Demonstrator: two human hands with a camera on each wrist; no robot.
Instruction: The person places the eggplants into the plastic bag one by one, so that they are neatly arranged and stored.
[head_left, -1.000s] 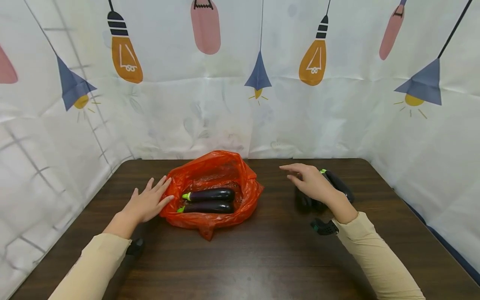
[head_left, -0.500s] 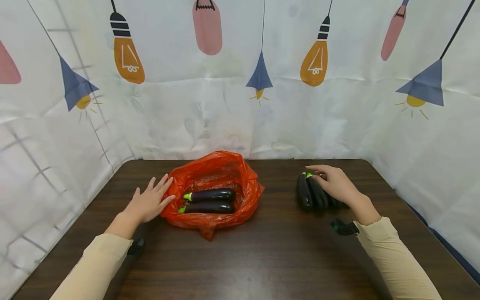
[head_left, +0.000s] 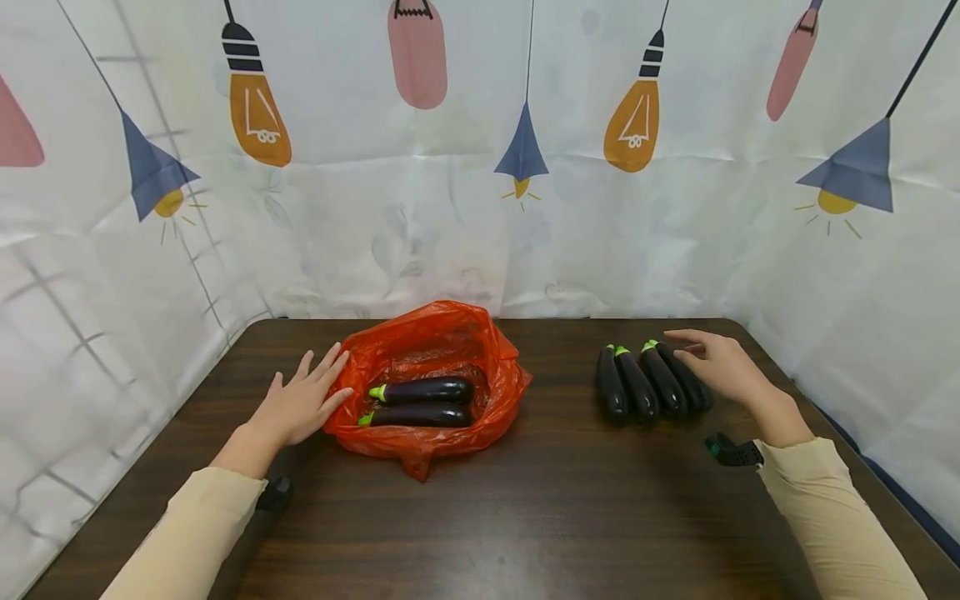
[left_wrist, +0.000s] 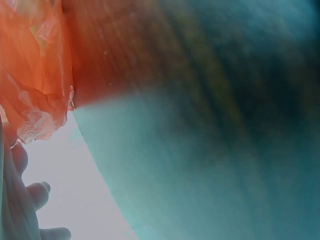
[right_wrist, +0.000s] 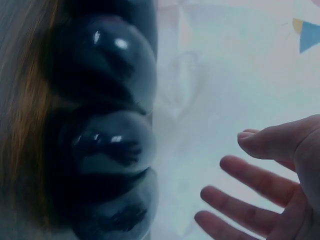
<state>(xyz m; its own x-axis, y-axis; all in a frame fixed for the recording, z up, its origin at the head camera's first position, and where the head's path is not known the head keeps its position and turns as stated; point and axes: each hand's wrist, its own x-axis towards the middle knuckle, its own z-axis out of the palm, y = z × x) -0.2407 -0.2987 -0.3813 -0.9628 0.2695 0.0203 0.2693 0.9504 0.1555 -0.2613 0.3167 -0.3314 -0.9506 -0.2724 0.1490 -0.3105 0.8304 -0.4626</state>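
Observation:
A red plastic bag (head_left: 420,442) lies with its mouth spread on the table, two dark eggplants (head_left: 423,390) side by side inside it. My left hand (head_left: 292,404) has its fingers spread against the bag's left edge; the left wrist view shows the red film (left_wrist: 35,65) right at the fingertips. On the right, several more eggplants (head_left: 637,383) lie in a row, green stem ends pointing away. My right hand (head_left: 720,367) hovers over the rightmost of them, fingers loosely extended and holding nothing. In the right wrist view the glossy eggplants (right_wrist: 110,140) stand apart from the fingers.
The dark wooden table (head_left: 525,517) stretches across the front and between the bag and the eggplant row. White cloth walls (head_left: 450,233) printed with lamps and bulbs close in the back and both sides. A black band (head_left: 731,452) sits at the right wrist.
My right hand has moved rightward across the eggplants, uncovering the row it was partly hiding. The left hand and the bag stay nearly where they were.

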